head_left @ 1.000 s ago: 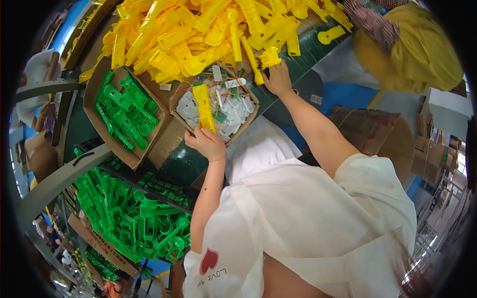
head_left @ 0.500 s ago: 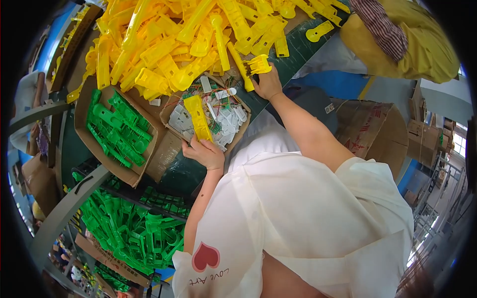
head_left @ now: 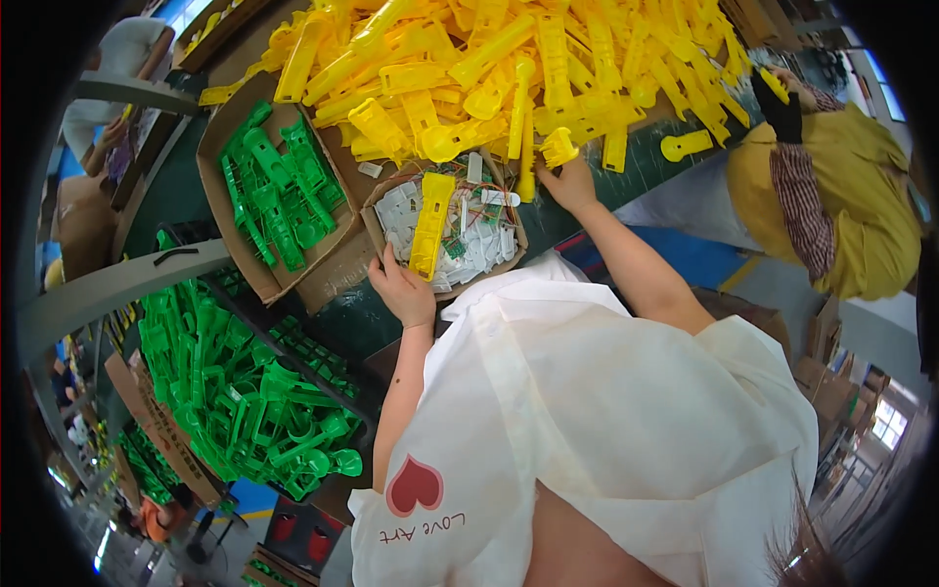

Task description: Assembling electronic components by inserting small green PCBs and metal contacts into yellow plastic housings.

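Observation:
My left hand point(head_left: 403, 292) is closed at the lower end of a long yellow plastic housing half point(head_left: 431, 225), which is held nearly upright over a small cardboard box point(head_left: 369, 217). Inside that box are white plastic pieces point(head_left: 482, 245) and thin wires with small green boards. Further right, the fingers of my right hand point(head_left: 571, 186) pinch a short, pronged yellow plastic part point(head_left: 558, 148). It is beside the front of a large heap of yellow plastic parts point(head_left: 489, 59); my right fingertips are partly hidden.
To the left, a cardboard box point(head_left: 217, 161) holds green plastic parts point(head_left: 279, 181). A black crate point(head_left: 303, 357) with more green parts stands below it. A grey metal bar point(head_left: 127, 279) crosses there. At right, a co-worker's dark-gloved hand point(head_left: 780, 106) holds a yellow piece.
The view has shifted, so the table appears further right and more of the co-worker shows. The yellow housing half in my left hand now leans the other way. Both hands keep their pieces.

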The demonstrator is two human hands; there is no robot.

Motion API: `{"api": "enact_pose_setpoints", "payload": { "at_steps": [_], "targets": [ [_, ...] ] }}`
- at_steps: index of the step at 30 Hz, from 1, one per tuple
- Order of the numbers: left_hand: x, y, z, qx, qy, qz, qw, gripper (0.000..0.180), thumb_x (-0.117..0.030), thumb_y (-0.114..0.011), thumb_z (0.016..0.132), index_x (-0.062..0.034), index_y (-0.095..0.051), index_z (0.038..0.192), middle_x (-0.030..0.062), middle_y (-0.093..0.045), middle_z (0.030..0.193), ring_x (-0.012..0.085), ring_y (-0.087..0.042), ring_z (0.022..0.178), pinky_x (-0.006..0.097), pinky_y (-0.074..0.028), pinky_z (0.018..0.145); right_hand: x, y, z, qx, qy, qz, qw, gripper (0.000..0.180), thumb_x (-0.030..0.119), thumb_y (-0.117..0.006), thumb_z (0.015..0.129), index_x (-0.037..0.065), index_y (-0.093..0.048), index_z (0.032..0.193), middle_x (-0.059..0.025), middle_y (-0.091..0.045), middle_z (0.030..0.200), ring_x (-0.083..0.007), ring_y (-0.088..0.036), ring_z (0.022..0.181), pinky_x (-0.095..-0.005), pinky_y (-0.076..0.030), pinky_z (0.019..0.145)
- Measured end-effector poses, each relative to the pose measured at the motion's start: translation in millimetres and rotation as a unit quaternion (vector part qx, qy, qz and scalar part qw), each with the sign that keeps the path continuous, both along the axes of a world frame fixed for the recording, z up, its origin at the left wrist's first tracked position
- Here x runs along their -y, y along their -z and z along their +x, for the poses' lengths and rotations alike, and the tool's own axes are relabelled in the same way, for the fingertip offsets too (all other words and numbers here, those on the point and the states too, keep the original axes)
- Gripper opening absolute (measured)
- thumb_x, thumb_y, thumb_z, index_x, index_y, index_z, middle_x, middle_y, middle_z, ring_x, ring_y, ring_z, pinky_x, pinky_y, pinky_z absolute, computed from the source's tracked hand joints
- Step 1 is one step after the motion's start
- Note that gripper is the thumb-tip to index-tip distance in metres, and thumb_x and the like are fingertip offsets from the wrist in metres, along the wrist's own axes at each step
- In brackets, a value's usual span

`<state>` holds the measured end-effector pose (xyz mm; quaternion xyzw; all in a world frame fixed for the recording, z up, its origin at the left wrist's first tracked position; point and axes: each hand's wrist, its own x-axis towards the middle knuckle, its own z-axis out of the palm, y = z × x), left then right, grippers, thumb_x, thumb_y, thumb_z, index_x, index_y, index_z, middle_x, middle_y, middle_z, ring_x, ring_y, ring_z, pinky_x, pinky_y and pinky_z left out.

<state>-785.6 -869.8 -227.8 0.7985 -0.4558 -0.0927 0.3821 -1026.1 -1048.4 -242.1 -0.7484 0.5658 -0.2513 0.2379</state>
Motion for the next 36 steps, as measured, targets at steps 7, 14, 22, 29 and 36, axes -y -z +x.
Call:
{"api": "enact_pose_setpoints", "payload": {
  "at_steps": [7, 14, 22, 29, 36],
  "targets": [
    [43.3, -49.6, -18.5, 0.083, 0.071, 0.047, 0.993, 0.036, -0.017, -0.062, 0.068, -0.0009, -0.053, 0.099, 0.0147, -0.049, 0.097, 0.0330, -0.041, 0.097, 0.042, -0.033, 0.084, 93.4, -62.9, 63.2, -0.141, -0.091, -0.130, 0.977, 0.024, 0.025, -0.048, 0.079, 0.003, -0.049, 0.090, -0.0147, -0.055, 0.081, -0.0332, -0.057, 0.069, -0.0409, -0.047, 0.056],
    [59.3, -30.8, -5.9, -0.014, 0.086, 0.110, 0.990, 0.021, -0.014, -0.062, 0.070, -0.0012, -0.057, 0.086, 0.0144, -0.053, 0.085, 0.0285, -0.053, 0.077, 0.035, -0.044, 0.069, 160.4, -74.5, 128.6, -0.133, -0.091, -0.136, 0.978, 0.026, 0.024, -0.046, 0.080, 0.001, -0.046, 0.094, -0.0181, -0.051, 0.096, -0.0345, -0.058, 0.069, -0.0423, -0.048, 0.056],
    [48.9, -63.2, 1.8, -0.134, 0.049, 0.159, 0.977, 0.019, -0.011, -0.066, 0.068, 0.0009, -0.057, 0.080, 0.0079, -0.056, 0.074, 0.0157, -0.057, 0.067, 0.026, -0.045, 0.062, 106.9, -109.5, 85.9, -0.170, -0.247, -0.083, 0.950, 0.045, 0.012, -0.060, 0.067, 0.001, -0.041, 0.107, -0.0155, -0.048, 0.106, -0.0327, -0.051, 0.095, -0.0393, -0.045, 0.076],
    [106.2, -130.6, 27.9, -0.389, 0.016, -0.089, 0.917, 0.026, -0.012, -0.062, 0.076, 0.0010, -0.053, 0.097, 0.0071, -0.058, 0.091, 0.0111, -0.054, 0.080, 0.023, -0.044, 0.071, 69.7, -31.3, 2.7, -0.165, -0.434, -0.100, 0.880, 0.057, 0.013, -0.067, 0.061, 0.028, -0.048, 0.113, -0.0036, -0.045, 0.112, -0.0248, -0.040, 0.105, -0.0414, -0.035, 0.084],
    [66.2, -40.3, 62.4, -0.046, -0.139, 0.066, 0.987, 0.056, -0.022, -0.063, 0.070, 0.0092, -0.039, 0.110, 0.0246, -0.042, 0.105, 0.0356, -0.042, 0.099, 0.041, -0.033, 0.089, 125.7, -25.9, 35.4, -0.180, -0.439, -0.257, 0.842, 0.050, 0.011, -0.063, 0.063, 0.032, -0.053, 0.108, 0.0038, -0.048, 0.107, -0.0184, -0.042, 0.103, -0.0366, -0.032, 0.086]
  ]
}}
